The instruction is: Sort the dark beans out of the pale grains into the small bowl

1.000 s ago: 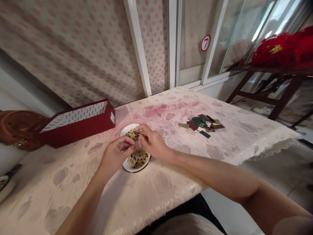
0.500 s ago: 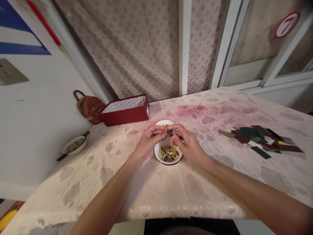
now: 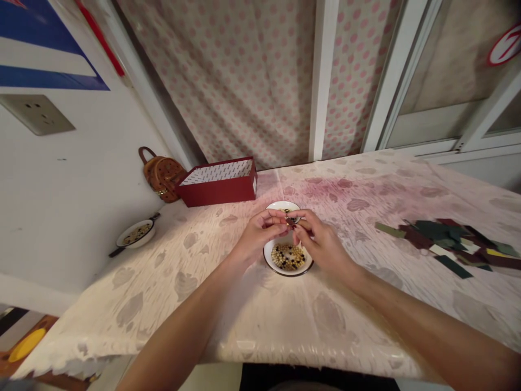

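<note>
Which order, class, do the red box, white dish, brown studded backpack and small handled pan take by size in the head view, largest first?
1. Red box
2. White dish and brown studded backpack: they look alike, and the dish is nearer the camera, so unranked
3. Small handled pan

White wall (image 3: 61,184) with electrical socket (image 3: 37,114) and blue poster (image 3: 40,54); pink-dotted curtain (image 3: 228,81) behind cloth-covered worktop (image 3: 134,309); white post (image 3: 323,81); white-framed glazed panel (image 3: 431,103) at right, red-ringed number sign (image 3: 506,46); warm, dim light.
</note>
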Tool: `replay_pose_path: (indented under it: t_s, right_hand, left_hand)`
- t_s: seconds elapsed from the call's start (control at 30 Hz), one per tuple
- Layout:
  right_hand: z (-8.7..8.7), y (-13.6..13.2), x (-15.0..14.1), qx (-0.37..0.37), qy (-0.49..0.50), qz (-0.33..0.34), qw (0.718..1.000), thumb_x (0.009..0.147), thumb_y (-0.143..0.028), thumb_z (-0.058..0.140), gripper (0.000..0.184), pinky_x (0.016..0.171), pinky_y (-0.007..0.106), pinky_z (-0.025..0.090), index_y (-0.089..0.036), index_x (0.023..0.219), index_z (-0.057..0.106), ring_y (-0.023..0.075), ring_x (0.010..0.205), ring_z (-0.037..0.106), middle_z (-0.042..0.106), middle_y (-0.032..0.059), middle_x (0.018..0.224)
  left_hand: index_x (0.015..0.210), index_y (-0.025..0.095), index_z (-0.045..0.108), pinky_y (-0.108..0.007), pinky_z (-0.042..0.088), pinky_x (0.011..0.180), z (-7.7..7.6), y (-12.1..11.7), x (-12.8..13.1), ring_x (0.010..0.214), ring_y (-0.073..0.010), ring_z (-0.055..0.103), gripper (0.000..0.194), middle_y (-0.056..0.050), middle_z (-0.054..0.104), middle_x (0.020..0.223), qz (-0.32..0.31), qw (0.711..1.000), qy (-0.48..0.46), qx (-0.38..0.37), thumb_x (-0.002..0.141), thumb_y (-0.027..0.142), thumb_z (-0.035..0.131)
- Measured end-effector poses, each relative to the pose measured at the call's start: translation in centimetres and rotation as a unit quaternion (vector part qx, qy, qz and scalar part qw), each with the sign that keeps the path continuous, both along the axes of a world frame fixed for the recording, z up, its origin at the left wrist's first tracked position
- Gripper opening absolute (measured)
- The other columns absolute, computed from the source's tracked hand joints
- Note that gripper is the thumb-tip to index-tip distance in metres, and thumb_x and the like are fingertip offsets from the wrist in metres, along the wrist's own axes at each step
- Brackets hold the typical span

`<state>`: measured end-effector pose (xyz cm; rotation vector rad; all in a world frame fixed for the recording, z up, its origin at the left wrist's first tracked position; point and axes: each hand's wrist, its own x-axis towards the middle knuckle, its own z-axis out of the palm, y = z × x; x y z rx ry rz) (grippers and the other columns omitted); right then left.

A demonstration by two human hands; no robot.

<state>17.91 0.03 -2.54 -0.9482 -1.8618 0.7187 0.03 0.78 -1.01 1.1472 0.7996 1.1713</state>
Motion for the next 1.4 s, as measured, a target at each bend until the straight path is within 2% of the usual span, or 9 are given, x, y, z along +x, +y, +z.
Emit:
replay_pose_path:
  t_s: [0.2, 0.37, 0.53, 0.63, 0.77, 0.93, 1.27, 1.33, 1.4]
  right_hand:
    - [0.0, 0.1, 0.0, 0.0, -0.012, -0.002, 1.0, 0.096, -0.019, 0.043, 0.028, 0.066, 0.028, 0.045, -0.021, 0.122, 0.051, 0.0155, 0.062, 0.062, 0.063, -0.005, 0.067]
    - [0.0, 0.4, 0.2, -0.01, -0.02, -0.054, 0.998, 0.096, -0.021, 0.044, 0.025, 0.064, 0.028, 0.043, -0.021, 0.119, 0.052, 0.0158, 0.059, 0.059, 0.063, -0.0049, 0.066]
    - [0.2, 0.4, 0.3, -0.013, -0.012, -0.072, 0.997, 0.095, -0.021, 0.043, 0.025, 0.067, 0.029, 0.043, -0.021, 0.118, 0.051, 0.0166, 0.061, 0.06, 0.064, -0.0038, 0.067]
    - [0.2, 0.4, 0.4, -0.009, -0.006, -0.067, 0.998, 0.094, -0.021, 0.042, 0.025, 0.068, 0.029, 0.044, -0.02, 0.118, 0.051, 0.0168, 0.063, 0.061, 0.064, -0.0037, 0.068]
    - [0.2, 0.4, 0.5, -0.011, -0.01, -0.072, 0.997, 0.094, -0.021, 0.043, 0.027, 0.065, 0.028, 0.042, -0.02, 0.119, 0.052, 0.0161, 0.061, 0.059, 0.064, -0.0039, 0.068]
    - [0.1, 0.4, 0.4, -0.006, -0.023, -0.078, 0.997, 0.094, -0.021, 0.044, 0.027, 0.062, 0.028, 0.04, -0.02, 0.119, 0.053, 0.0157, 0.059, 0.059, 0.065, -0.0042, 0.067]
    - [-0.1, 0.4, 0.4, -0.005, -0.021, -0.071, 0.997, 0.094, -0.021, 0.045, 0.027, 0.064, 0.027, 0.041, -0.021, 0.121, 0.053, 0.0155, 0.061, 0.059, 0.064, -0.0047, 0.067]
    - [-0.1, 0.4, 0.4, -0.007, -0.019, -0.071, 0.997, 0.094, -0.021, 0.045, 0.027, 0.064, 0.028, 0.041, -0.021, 0.12, 0.053, 0.0157, 0.061, 0.059, 0.064, -0.0047, 0.067]
    - [0.0, 0.3, 0.4, -0.01, -0.016, -0.072, 0.997, 0.094, -0.022, 0.045, 0.026, 0.064, 0.028, 0.041, -0.021, 0.119, 0.053, 0.0156, 0.06, 0.059, 0.064, -0.0046, 0.067]
  left_hand:
    - [0.096, 0.015, 0.069, -0.03, 0.053, 0.086, -0.4, 0.7, 0.0, 0.082, -0.013, 0.068, 0.031, -0.002, 0.072, 0.086, 0.017, 1.0, 0.013, 0.005, 0.071, 0.022, 0.085]
    - [0.091, 0.015, 0.068, -0.028, 0.053, 0.084, -1.1, 2.3, -0.1, 0.084, -0.0143, 0.068, 0.018, -0.004, 0.072, 0.088, 0.126, 0.976, 0.134, 0.119, 0.075, 0.013, 0.076]
    - [0.096, 0.019, 0.074, -0.026, 0.05, 0.075, -0.7, 1.7, -0.7, 0.082, -0.0148, 0.066, 0.015, -0.003, 0.076, 0.098, 0.145, 0.908, 0.34, 0.198, 0.083, 0.014, 0.067]
    - [0.086, 0.021, 0.075, -0.027, 0.048, 0.073, 0.1, 0.4, -0.9, 0.078, -0.0154, 0.065, 0.007, 0.0, 0.076, 0.089, 0.077, 0.864, 0.436, 0.241, 0.083, 0.019, 0.069]
    - [0.089, 0.022, 0.077, -0.031, 0.048, 0.08, 0.6, -0.8, -0.3, 0.085, -0.0203, 0.069, 0.008, -0.001, 0.077, 0.088, -0.046, 0.772, 0.555, 0.306, 0.081, 0.024, 0.076]
    - [0.085, 0.021, 0.076, -0.036, 0.049, 0.085, 0.3, -1.1, 0.6, 0.085, -0.0235, 0.07, 0.005, -0.003, 0.078, 0.087, -0.06, 0.712, 0.629, 0.307, 0.082, 0.019, 0.073]
    - [0.082, 0.018, 0.07, -0.034, 0.047, 0.071, 0.4, -1.4, 0.6, 0.081, -0.0253, 0.068, 0.011, -0.006, 0.074, 0.083, -0.025, 0.713, 0.636, 0.294, 0.076, 0.011, 0.064]
    - [0.08, 0.018, 0.068, -0.031, 0.045, 0.067, 0.5, -1.4, 0.5, 0.077, -0.0224, 0.066, 0.011, -0.004, 0.072, 0.08, -0.006, 0.741, 0.609, 0.283, 0.075, 0.009, 0.063]
    - [0.08, 0.018, 0.067, -0.029, 0.045, 0.066, 0.4, -1.2, 0.3, 0.073, -0.0181, 0.064, 0.013, -0.002, 0.07, 0.078, 0.012, 0.807, 0.533, 0.255, 0.074, 0.008, 0.062]
